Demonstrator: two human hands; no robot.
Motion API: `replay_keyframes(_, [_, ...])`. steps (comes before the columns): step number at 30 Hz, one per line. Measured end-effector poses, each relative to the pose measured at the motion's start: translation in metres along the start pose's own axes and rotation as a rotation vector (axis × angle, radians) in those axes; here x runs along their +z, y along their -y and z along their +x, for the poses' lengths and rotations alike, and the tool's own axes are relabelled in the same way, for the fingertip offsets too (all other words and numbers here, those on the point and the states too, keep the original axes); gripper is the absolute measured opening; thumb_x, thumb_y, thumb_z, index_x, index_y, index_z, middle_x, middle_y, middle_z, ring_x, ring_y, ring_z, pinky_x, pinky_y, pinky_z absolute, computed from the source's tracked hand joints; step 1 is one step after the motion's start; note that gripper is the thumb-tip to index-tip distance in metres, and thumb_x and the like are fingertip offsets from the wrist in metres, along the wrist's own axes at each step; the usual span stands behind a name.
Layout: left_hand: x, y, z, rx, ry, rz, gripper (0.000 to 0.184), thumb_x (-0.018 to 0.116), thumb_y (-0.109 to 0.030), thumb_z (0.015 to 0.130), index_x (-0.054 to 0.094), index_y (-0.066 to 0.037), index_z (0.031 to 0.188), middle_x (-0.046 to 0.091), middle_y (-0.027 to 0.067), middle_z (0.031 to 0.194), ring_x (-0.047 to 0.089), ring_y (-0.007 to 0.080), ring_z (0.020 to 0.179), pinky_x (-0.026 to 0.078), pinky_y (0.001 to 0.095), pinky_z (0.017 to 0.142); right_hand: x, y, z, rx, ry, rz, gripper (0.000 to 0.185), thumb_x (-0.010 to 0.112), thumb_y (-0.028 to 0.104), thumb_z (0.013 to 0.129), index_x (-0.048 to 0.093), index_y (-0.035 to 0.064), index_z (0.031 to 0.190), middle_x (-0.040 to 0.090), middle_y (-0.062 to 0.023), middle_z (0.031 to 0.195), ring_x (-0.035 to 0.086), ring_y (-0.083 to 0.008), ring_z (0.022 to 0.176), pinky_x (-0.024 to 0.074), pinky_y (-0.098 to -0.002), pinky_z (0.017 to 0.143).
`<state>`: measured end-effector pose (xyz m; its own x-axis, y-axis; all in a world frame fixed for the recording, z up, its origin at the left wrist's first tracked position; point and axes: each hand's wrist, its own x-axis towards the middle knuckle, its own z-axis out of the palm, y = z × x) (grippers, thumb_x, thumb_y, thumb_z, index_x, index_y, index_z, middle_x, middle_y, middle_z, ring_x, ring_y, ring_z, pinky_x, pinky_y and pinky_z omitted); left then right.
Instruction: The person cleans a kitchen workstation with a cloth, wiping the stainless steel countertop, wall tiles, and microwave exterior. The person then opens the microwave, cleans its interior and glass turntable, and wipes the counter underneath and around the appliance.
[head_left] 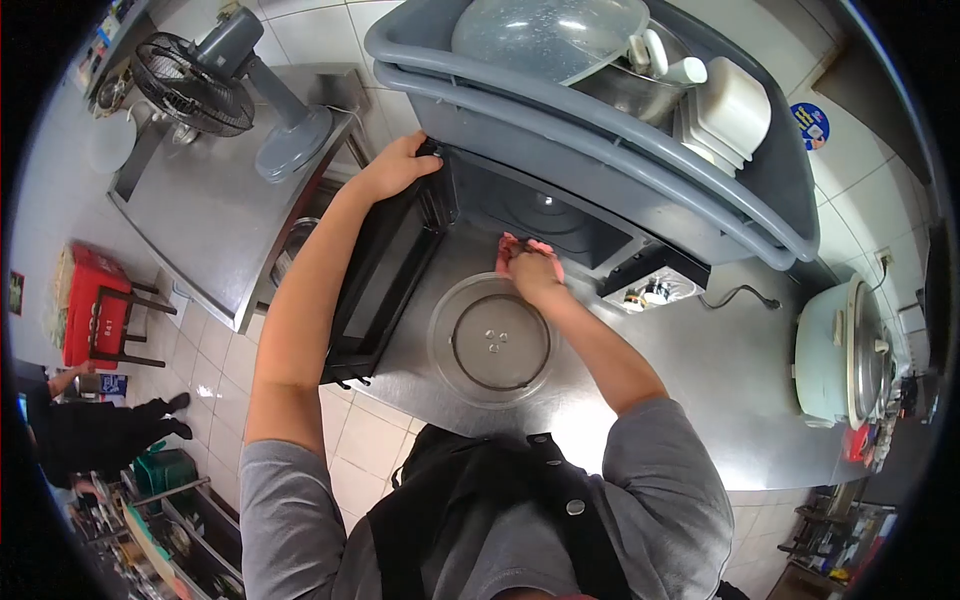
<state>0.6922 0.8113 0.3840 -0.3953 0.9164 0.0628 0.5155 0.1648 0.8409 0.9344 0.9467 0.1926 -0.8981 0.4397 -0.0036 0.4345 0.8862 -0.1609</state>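
Observation:
A microwave oven (590, 225) stands on a steel counter with its door (385, 270) swung open to the left. My left hand (398, 168) grips the top edge of that door, fingers wrapped over it. At the front of the cavity, my right hand (533, 270) is closed on a pink cloth (510, 245); part of the cloth is covered by the hand. Just in front lies the round glass turntable plate (440, 345), flat on the counter, with a roller ring (456, 345) at its middle.
Grey plastic tubs (600, 130) holding bowls and white containers sit on top of the microwave. A large rice cooker (825, 350) is at the right, a plug and cord (745, 293) nearer. A fan (285, 130) stands on the left table (205, 215). Another person (105, 430) is far left.

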Motion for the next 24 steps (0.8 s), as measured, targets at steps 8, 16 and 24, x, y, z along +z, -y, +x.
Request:
replay_keyframes(8, [0.000, 0.003, 0.005, -0.048, 0.024, 0.079, 0.053, 0.062, -0.022, 0.085, 0.051, 0.012, 0.124, 0.062, 0.0194, 0.119, 0.056, 0.0264, 0.113, 0.038, 0.0336, 0.101, -0.021, -0.061, -0.086, 0.160, 0.110, -0.089, 0.024, 0.051, 0.013, 0.090, 0.067, 0.0005, 0.102, 0.065, -0.0198, 0.113, 0.068, -0.0315, 0.100, 0.0564, -0.0413, 0.078])
replay_keyframes(16, [-0.001, 0.022, 0.016, 0.008, 0.027, 0.121, 0.070, 0.062, -0.030, 0.083, 0.044, 0.017, 0.131, 0.056, 0.0259, 0.128, 0.053, 0.0300, 0.123, 0.036, 0.0328, 0.105, 0.019, -0.063, -0.223, 0.352, 0.048, -0.034, 0.050, 0.049, 0.015, 0.092, 0.038, 0.0030, 0.140, 0.056, -0.0170, 0.131, 0.062, -0.0340, 0.110, 0.0552, -0.0457, 0.082])
replay_keyframes(24, [0.002, 0.022, 0.018, -0.008, -0.061, 0.198, 0.077, 0.062, -0.032, 0.083, 0.038, 0.019, 0.136, 0.048, 0.0298, 0.138, 0.046, 0.0348, 0.131, 0.032, 0.0342, 0.109, -0.136, -0.012, -0.345, 0.302, 0.519, 0.353, 0.031, 0.058, 0.001, 0.080, 0.065, 0.0000, 0.110, 0.067, -0.0185, 0.114, 0.066, -0.0317, 0.100, 0.0551, -0.0348, 0.080])
